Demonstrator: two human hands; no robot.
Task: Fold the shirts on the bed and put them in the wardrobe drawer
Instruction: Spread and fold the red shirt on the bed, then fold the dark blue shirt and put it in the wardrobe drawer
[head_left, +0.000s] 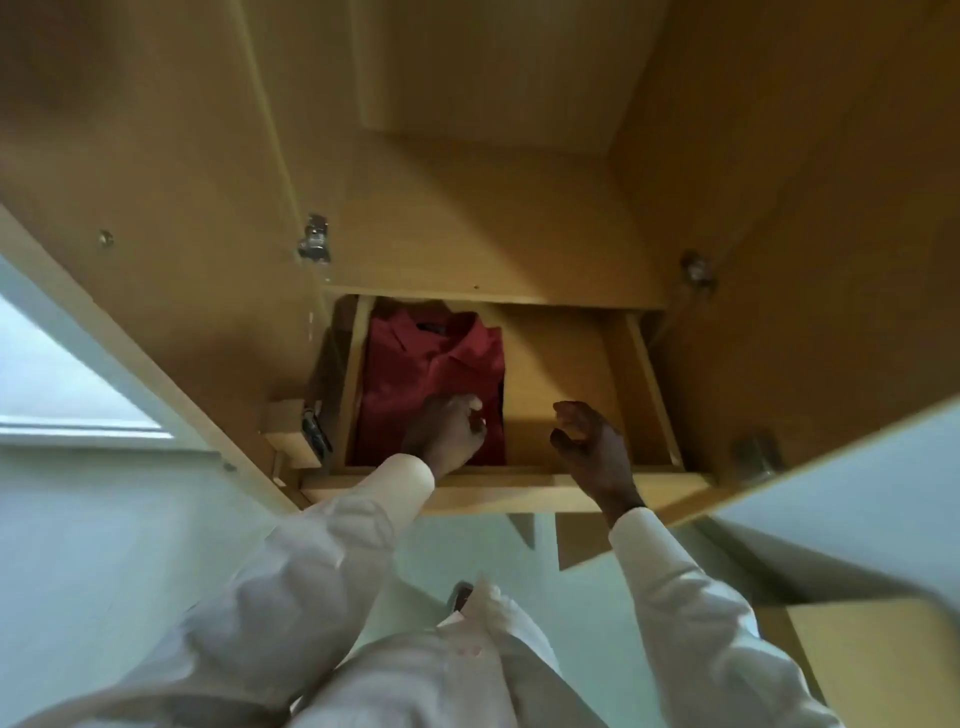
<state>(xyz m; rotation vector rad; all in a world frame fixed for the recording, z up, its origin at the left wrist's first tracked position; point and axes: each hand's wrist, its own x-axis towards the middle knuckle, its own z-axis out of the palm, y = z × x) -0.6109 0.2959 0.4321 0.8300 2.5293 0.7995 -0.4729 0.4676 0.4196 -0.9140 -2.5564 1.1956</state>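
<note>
Red shirt (431, 358) lay folded in drawer (519, 491), 9 o'clock side. Left hand (447, 431) curled on its 6 o'clock edge (gripping or pressing, cannot tell). Right hand (592, 447) hovered at 3 o'clock, fingers loosely curled, empty.

Drawer (550, 491) matt pale wood; shirt (431, 364) red cloth (soft, creased); hinge (314, 240) shiny metal.
</note>
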